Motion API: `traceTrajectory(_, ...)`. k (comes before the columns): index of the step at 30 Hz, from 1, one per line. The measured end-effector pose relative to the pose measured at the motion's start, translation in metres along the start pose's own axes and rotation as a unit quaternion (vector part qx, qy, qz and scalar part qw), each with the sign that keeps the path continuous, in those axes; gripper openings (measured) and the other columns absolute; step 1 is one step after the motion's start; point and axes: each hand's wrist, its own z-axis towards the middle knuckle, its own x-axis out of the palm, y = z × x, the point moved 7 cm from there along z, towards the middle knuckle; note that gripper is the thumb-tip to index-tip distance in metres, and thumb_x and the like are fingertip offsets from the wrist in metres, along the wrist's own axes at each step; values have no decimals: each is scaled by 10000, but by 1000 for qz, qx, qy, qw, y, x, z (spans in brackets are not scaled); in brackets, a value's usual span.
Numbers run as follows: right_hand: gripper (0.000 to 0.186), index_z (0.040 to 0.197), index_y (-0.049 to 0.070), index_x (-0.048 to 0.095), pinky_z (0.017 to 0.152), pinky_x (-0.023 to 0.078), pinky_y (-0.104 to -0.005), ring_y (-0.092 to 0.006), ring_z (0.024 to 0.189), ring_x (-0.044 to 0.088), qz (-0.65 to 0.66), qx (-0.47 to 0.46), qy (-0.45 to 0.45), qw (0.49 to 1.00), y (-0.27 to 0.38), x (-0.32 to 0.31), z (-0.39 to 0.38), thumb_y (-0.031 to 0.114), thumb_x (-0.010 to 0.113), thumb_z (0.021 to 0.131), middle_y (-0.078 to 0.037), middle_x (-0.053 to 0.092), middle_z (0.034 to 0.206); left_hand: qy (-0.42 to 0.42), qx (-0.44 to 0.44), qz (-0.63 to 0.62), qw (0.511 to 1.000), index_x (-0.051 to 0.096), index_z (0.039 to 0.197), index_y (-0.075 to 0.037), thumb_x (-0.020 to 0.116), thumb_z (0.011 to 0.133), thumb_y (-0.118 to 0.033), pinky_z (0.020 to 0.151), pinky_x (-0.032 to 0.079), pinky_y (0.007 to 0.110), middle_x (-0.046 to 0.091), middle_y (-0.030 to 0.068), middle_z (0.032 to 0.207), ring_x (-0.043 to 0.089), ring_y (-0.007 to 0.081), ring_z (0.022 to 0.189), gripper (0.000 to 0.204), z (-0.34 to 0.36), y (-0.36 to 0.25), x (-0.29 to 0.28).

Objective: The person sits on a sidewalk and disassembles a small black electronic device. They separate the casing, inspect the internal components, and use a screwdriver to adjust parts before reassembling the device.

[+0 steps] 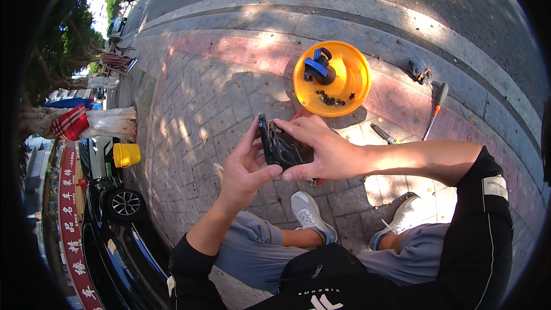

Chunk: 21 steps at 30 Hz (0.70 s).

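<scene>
A black mechanical part is held above the brick pavement, in front of the knees. It is gripped from the left by the left hand, thumb and fingers closed around its edge, and is covered from the right by the right hand, fingers curled over it. A yellow dish containing small black pieces lies just beyond.

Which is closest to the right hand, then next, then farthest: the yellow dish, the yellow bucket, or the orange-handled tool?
From the right hand:
1. Yellow dish, just above it.
2. Orange-handled tool, out to the right.
3. Yellow bucket, far left by the car.
</scene>
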Motion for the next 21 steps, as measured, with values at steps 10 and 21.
traceTrajectory(10,998,1518,-12,429,1024,427,-422,-393,1140,529,21,15,13,1000,-5,-1,2,600,784,813,-231,577,1227,2,-20,-17,1000,183,1585,86,831,829,-62,1120,447,375,443,180,1490,499,230,1327,1006,1,1,1)
traceTrajectory(21,1055,1539,-17,389,1025,421,-451,-407,1150,521,42,47,37,997,-10,4,1,634,776,805,-247,566,1210,-9,-49,-8,999,205,1577,89,841,799,-11,1081,496,371,404,156,1519,515,232,1306,1010,2,7,-1)
